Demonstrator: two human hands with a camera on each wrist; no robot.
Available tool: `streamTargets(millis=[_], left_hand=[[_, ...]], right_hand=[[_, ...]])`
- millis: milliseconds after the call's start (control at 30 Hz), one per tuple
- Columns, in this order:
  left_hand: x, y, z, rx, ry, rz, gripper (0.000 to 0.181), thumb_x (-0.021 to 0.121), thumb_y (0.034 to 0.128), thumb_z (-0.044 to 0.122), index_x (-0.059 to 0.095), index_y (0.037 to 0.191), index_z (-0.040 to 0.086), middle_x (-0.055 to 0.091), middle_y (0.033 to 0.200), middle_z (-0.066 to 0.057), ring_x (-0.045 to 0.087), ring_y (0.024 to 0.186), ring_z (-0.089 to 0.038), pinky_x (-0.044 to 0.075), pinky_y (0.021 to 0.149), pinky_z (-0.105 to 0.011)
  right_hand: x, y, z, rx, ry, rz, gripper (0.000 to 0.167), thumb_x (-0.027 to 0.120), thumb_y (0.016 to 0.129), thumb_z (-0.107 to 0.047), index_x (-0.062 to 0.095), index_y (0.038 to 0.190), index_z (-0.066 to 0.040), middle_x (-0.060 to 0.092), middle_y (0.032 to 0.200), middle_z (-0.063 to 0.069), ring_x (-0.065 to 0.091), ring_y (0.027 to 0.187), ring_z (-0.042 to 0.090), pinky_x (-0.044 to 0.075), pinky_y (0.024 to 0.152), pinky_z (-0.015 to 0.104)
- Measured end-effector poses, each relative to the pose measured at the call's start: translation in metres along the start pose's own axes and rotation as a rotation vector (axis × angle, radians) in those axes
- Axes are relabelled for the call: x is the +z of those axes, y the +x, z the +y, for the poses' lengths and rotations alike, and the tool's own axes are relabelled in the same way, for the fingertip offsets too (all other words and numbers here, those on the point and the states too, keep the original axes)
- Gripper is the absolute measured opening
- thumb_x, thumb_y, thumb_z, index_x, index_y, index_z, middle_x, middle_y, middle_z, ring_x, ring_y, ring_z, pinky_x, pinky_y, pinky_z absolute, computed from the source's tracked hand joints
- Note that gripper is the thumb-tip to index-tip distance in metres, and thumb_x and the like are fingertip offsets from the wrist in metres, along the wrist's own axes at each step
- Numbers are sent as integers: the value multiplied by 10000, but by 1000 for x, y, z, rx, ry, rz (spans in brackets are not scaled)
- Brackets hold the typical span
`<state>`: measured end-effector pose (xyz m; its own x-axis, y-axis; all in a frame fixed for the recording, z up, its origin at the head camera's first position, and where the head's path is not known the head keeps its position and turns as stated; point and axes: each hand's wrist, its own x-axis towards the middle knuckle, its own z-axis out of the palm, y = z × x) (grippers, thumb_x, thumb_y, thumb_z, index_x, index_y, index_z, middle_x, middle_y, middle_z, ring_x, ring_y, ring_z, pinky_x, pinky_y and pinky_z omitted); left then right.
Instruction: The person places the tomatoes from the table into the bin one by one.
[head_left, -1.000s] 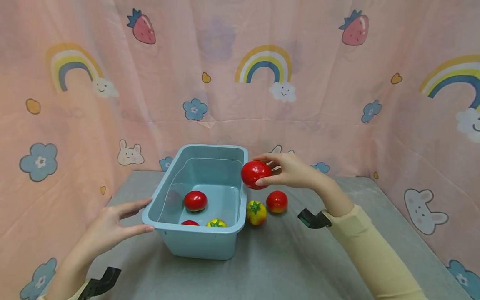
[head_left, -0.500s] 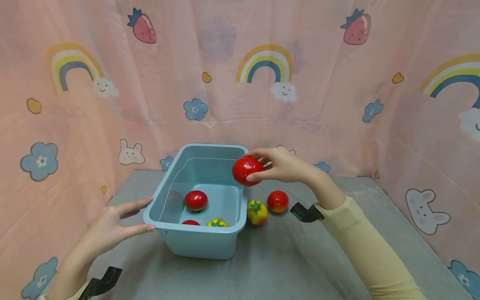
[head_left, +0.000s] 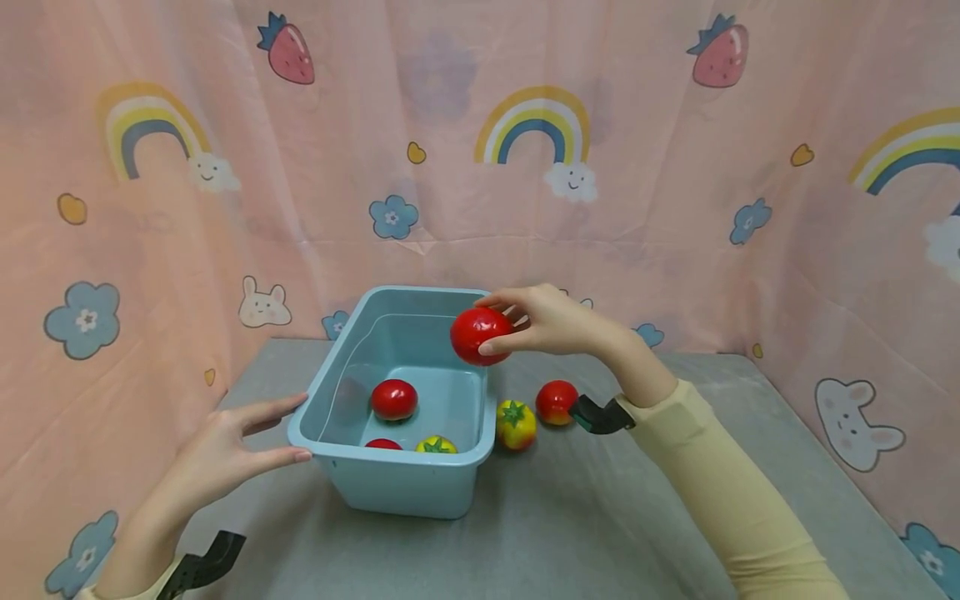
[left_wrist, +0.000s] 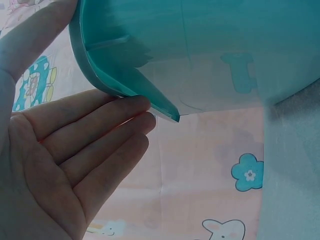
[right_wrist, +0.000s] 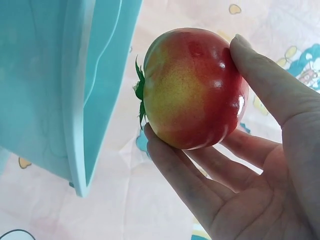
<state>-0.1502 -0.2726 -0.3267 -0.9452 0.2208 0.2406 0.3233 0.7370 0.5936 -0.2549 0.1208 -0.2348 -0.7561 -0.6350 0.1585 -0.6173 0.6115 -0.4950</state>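
My right hand [head_left: 551,321] holds a shiny red tomato [head_left: 478,336] between thumb and fingers, above the right side of a light blue plastic bin [head_left: 405,487]. The right wrist view reveals the yellow patch and green leafy top of the held tomato [right_wrist: 195,90]. At the bin's near left corner, my left hand [head_left: 217,458] touches the rim with thumb and fairly straight fingers. Inside the bin lie a red tomato [head_left: 394,400], another red one partly hidden by the front wall, and a yellow tomato [head_left: 436,445] with a green top.
Right of the bin, a yellow-red tomato [head_left: 516,425] and a red tomato [head_left: 557,403] sit side by side on the grey cloth-covered table [head_left: 600,517]. A pink patterned curtain [head_left: 450,233] stands behind and along both sides.
My right hand has carried the tomato leftward and slightly up, from beside the bin's right rim to over the bin. My left hand stays at the corner.
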Motion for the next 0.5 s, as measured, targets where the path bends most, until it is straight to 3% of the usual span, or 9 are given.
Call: streamTargets(millis=[500], left_hand=[[1, 1, -2, 16, -2, 7, 698, 777, 731, 469, 576, 1321, 155, 632, 1255, -95, 599, 1124, -400, 534, 814, -542]], right_hand=[[4, 18, -6, -28, -7, -9, 564, 754, 803, -340, 563, 1293, -134, 631, 1205, 60, 634, 1042, 217, 575, 792, 317]])
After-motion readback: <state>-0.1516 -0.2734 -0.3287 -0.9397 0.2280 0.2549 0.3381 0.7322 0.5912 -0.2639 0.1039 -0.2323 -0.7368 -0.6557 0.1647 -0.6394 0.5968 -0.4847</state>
